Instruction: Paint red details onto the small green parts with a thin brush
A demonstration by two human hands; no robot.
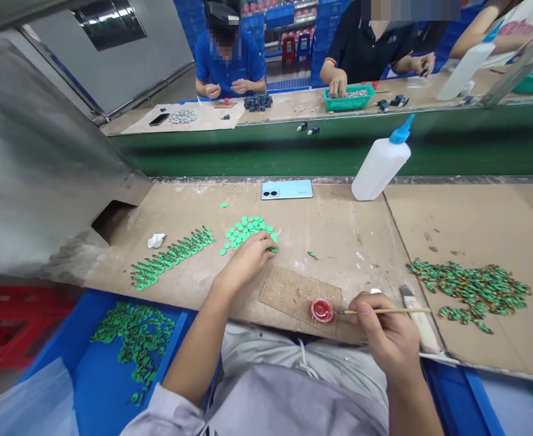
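Observation:
My left hand (254, 253) is over the right side of a group of flat green discs (243, 230), its fingers closed on a green disc (273, 249) at the fingertips. Between the fingers of my right hand (387, 330) lies a thin wooden stick (405, 310), held nearly level. Its dark tip points left, beside a small round cup of red liquid (322, 310). This cup stands on a piece of cardboard (289, 292). One small green and gold piece (312, 255) lies alone between my hands.
Rows of discs with small pieces on them (171, 257) lie left, near crumpled white paper (156, 240). A pile of green-gold pieces (475, 287) lies right. A phone (287, 189) and white squeeze bottle (380, 168) stand behind. A blue bin (94, 375) sits lower left. Co-workers sit opposite.

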